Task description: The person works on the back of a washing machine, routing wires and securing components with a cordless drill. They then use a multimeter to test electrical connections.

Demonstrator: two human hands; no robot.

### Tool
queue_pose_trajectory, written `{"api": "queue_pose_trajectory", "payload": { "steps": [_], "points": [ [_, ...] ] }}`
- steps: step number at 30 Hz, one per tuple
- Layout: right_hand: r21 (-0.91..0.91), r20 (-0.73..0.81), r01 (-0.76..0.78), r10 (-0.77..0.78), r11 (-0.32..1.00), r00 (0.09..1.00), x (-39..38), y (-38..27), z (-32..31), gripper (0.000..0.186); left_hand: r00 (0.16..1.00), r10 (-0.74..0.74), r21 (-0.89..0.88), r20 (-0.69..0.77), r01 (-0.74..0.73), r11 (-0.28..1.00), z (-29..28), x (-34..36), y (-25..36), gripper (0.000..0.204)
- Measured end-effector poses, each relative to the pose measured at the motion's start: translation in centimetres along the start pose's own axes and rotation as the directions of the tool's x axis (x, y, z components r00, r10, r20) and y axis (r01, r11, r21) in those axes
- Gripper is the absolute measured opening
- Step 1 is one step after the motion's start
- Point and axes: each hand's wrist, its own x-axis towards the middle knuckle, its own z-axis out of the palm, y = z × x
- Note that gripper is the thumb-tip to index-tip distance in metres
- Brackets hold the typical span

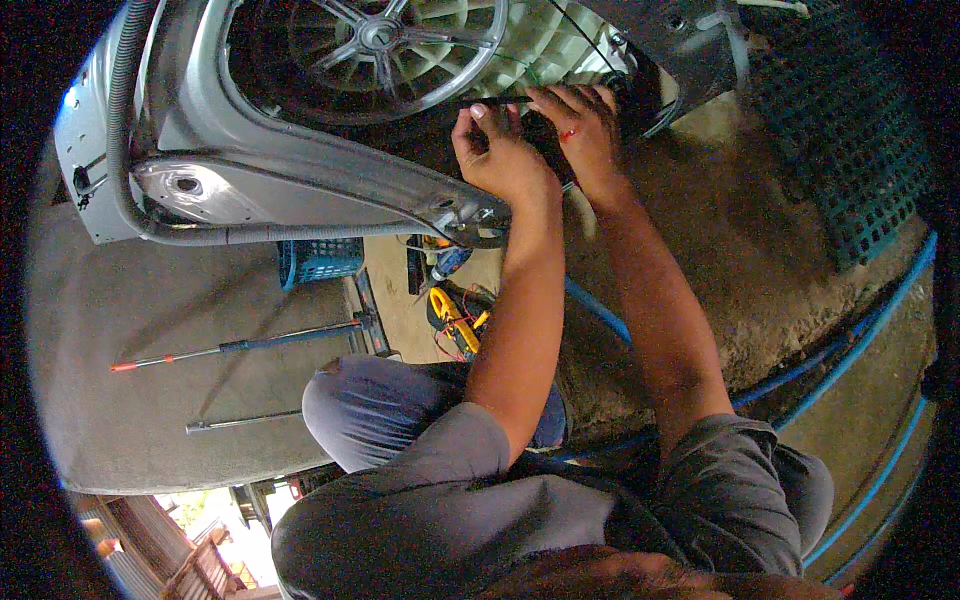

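Note:
A washing machine with its back open (pixel 300 190) lies in front of me, its grey metal frame around the opening. Inside sits a large spoked pulley wheel (pixel 380 35) against a pale ribbed tub (pixel 545 45). A narrow black strip (pixel 497 101) runs along the wheel's lower right rim; its full length is hidden. My left hand (pixel 500 155) pinches at the strip, thumb up and fingers curled. Just to its right, my right hand (pixel 585 125) bends its fingers over the strip's other end. Dark parts behind the right fingers are hard to make out.
A yellow clamp meter (pixel 452 320) with leads and a blue power tool (pixel 450 262) lie below the machine. A blue basket (pixel 320 260) and a long-handled floor squeegee (pixel 240 345) are at left. A green plastic grate (pixel 850 150) and blue hoses (pixel 860 335) are at right.

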Motion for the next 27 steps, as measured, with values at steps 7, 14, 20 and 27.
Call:
{"api": "queue_pose_trajectory", "payload": {
  "steps": [7,14,20,27],
  "points": [
    [-0.016,0.014,0.029,-0.029,0.999,0.999,0.0,-0.1,-0.1,0.037,1.0,-0.017,-0.005,-0.014,0.017,1.0,0.3,-0.2,0.4,0.021],
    [0.007,0.055,-0.001,0.001,1.0,0.998,-0.1,0.1,0.3,0.034,0.998,-0.051,-0.009,0.022,0.051,0.999,0.2,-0.7,-0.2,0.021],
    [-0.097,-0.021,0.043,-0.046,0.994,0.999,-0.4,1.4,0.7,0.033,0.998,-0.053,0.01,0.03,0.053,0.999,0.3,-0.5,-0.5,0.023],
    [-0.06,-0.005,0.021,-0.021,0.998,1.0,-0.5,1.2,-0.3,0.031,0.998,-0.06,-0.03,0.014,0.06,0.998,0.2,-0.3,-0.3,0.022]
  ]
}}
